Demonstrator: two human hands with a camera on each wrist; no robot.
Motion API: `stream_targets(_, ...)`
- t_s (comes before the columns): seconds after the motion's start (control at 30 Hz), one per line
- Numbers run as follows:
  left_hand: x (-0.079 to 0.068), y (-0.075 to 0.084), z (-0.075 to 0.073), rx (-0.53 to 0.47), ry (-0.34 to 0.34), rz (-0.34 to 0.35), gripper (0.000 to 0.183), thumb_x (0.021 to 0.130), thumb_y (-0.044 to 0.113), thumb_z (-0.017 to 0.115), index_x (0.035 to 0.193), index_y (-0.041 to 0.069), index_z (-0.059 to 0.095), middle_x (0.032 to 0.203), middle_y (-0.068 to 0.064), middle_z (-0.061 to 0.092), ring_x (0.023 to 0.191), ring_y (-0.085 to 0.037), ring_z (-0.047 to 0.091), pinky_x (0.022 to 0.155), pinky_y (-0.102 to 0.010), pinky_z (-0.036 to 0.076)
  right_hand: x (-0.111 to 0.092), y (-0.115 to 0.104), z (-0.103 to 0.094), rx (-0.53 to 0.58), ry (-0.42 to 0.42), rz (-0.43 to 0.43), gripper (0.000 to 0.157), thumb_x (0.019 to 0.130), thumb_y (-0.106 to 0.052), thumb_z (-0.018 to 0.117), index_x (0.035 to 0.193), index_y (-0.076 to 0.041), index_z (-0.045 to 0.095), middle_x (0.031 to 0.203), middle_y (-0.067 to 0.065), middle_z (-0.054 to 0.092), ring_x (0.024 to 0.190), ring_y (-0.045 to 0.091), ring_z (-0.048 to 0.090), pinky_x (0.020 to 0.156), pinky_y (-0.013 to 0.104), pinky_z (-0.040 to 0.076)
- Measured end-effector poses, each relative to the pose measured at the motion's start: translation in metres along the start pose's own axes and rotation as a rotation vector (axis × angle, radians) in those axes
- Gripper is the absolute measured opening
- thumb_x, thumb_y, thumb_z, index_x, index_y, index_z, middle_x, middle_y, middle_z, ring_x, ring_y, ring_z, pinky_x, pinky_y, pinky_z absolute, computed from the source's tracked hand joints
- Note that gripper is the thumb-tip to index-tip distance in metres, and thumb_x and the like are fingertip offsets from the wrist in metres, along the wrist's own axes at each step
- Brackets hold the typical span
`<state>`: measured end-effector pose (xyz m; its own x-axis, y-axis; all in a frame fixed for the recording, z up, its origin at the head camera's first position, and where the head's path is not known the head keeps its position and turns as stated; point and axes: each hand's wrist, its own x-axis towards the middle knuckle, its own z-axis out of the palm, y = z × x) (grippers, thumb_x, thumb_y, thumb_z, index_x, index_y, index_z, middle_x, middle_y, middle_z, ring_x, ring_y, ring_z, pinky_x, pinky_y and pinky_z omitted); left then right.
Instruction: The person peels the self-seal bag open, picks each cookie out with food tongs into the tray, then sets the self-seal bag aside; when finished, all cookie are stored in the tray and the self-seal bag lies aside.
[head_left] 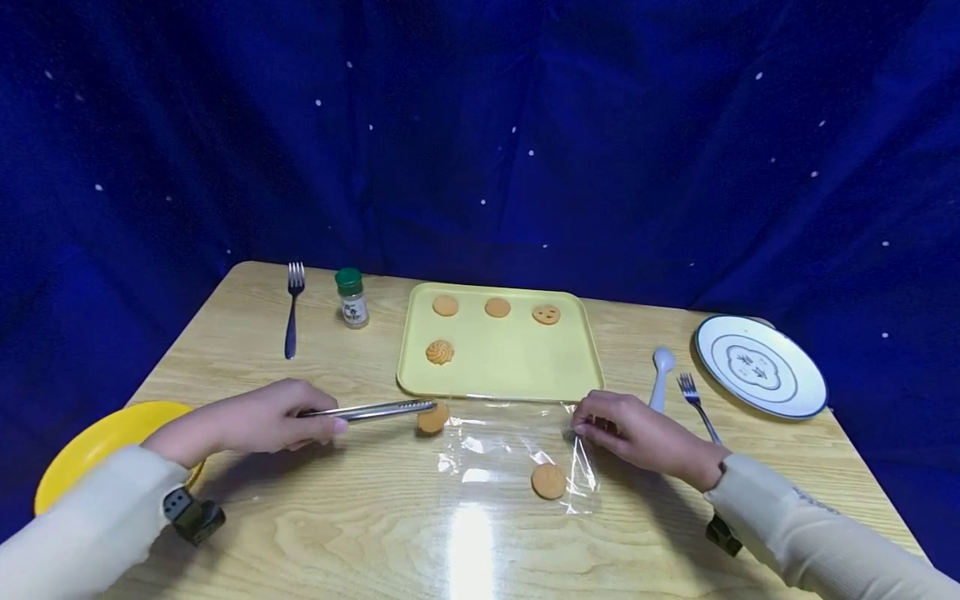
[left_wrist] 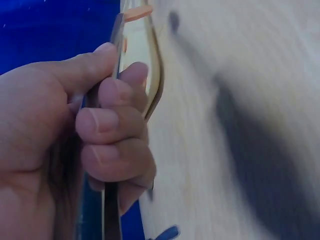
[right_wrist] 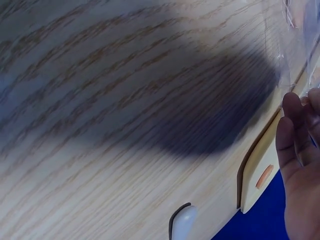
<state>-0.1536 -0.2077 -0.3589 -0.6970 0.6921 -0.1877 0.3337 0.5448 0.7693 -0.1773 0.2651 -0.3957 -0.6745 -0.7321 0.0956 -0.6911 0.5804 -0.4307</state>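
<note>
My left hand (head_left: 288,417) grips a pair of metal tongs (head_left: 386,409), fingers curled round its arms. At the tongs' tips is a round cookie (head_left: 432,420), raised over the table at the left edge of a clear plastic bag (head_left: 491,450); its shadow falls below in the left wrist view. Another round cookie (head_left: 549,481) lies within the bag's outline near its lower right corner. My right hand (head_left: 637,425) pinches the bag's upper right edge with curled fingertips. Just beyond the bag, a pale yellow tray (head_left: 517,367) carries several cookies, among them a swirled cookie (head_left: 439,352).
A yellow plate (head_left: 90,446) lies under the left forearm. Back left are a fork (head_left: 292,308) and a green-capped shaker (head_left: 351,297). On the right lie a pale spoon (head_left: 662,375), another fork (head_left: 697,406) and a white plate (head_left: 787,375). A blue curtain (head_left: 480,150) hangs behind.
</note>
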Motion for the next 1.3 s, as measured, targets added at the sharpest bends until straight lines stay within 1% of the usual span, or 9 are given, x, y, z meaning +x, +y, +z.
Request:
stream_targets(0.13,0.009,0.0,-0.011,0.075,0.128,-0.017,0.036,0.101,0.027,0.052,0.07,0.007,0.052,0.057,0.009,0.039,0.047,0.0,0.035,0.044,-0.021,0.033,0.0,-0.002,0.0,-0.01,-0.004,0.004,0.006,0.097,-0.017,0.058,0.098,-0.02,0.064,0.09,-0.014,0.06,0.078,-0.002,0.051,0.069,0.022,0.048)
stream_targets(0.23,0.03,0.006,-0.012,0.223,0.247,-0.028,0.036,0.1,0.027,0.054,0.067,0.012,0.048,0.057,0.009,0.036,0.048,-0.002,0.033,0.047,-0.021,0.031,0.0,-0.003,0.0,-0.01,-0.003,0.0,0.006,0.097,-0.017,0.059,0.098,-0.02,0.064,0.09,-0.014,0.061,0.079,-0.002,0.052,0.07,0.022,0.049)
stream_targets(0.3,0.047,0.013,-0.01,0.322,0.301,-0.043,0.036,0.1,0.026,0.054,0.067,0.013,0.046,0.059,0.008,0.035,0.05,-0.005,0.033,0.048,-0.022,0.03,0.0,-0.003,0.001,-0.01,-0.006,-0.002,0.006,0.098,-0.018,0.058,0.099,-0.02,0.064,0.091,-0.014,0.061,0.08,-0.002,0.053,0.071,0.023,0.049)
stream_targets(0.53,0.105,0.04,0.007,0.565,0.365,-0.095,0.033,0.099,0.031,0.054,0.071,0.014,0.051,0.061,0.003,0.045,0.055,-0.013,0.044,0.052,-0.029,0.037,0.002,-0.004,0.0,-0.017,-0.005,-0.023,0.006,0.097,-0.016,0.059,0.099,-0.019,0.064,0.091,-0.013,0.061,0.081,-0.002,0.053,0.072,0.024,0.05)
stream_targets(0.67,0.126,0.045,0.02,0.674,0.375,-0.096,0.03,0.099,0.031,0.055,0.077,0.012,0.058,0.065,-0.001,0.059,0.059,-0.018,0.058,0.056,-0.037,0.049,0.004,-0.005,-0.001,-0.012,-0.009,-0.024,0.006,0.097,-0.016,0.059,0.099,-0.019,0.064,0.092,-0.013,0.061,0.081,-0.002,0.054,0.072,0.023,0.05)
stream_targets(0.8,0.133,0.042,0.034,0.765,0.392,-0.071,0.025,0.098,0.029,0.056,0.086,0.008,0.063,0.075,-0.007,0.069,0.069,-0.024,0.069,0.065,-0.04,0.056,0.005,-0.006,0.001,-0.01,-0.015,-0.031,0.006,0.097,-0.016,0.059,0.098,-0.019,0.064,0.092,-0.013,0.062,0.083,-0.002,0.055,0.073,0.023,0.05)
stream_targets(0.97,0.135,0.039,0.044,0.834,0.431,-0.02,0.024,0.098,0.027,0.056,0.088,0.006,0.063,0.081,-0.009,0.071,0.072,-0.026,0.07,0.065,-0.039,0.058,0.005,-0.005,0.003,-0.018,-0.002,-0.044,0.005,0.097,-0.016,0.059,0.097,-0.019,0.064,0.091,-0.012,0.061,0.082,-0.002,0.054,0.072,0.022,0.049)
stream_targets(1.17,0.131,0.036,0.045,0.783,0.367,-0.043,0.024,0.1,0.029,0.053,0.096,0.008,0.064,0.086,-0.008,0.071,0.08,-0.027,0.071,0.075,-0.041,0.058,0.004,-0.006,0.003,-0.023,0.005,-0.053,0.006,0.097,-0.015,0.059,0.096,-0.018,0.064,0.09,-0.012,0.061,0.081,-0.002,0.053,0.072,0.022,0.049)
stream_targets(1.3,0.129,0.035,0.047,0.733,0.358,-0.056,0.02,0.099,0.027,0.055,0.092,0.01,0.063,0.084,-0.008,0.071,0.077,-0.025,0.07,0.073,-0.041,0.058,0.003,-0.006,0.004,-0.026,0.007,-0.05,0.005,0.096,-0.015,0.06,0.095,-0.018,0.064,0.09,-0.012,0.061,0.081,-0.003,0.054,0.073,0.022,0.049)
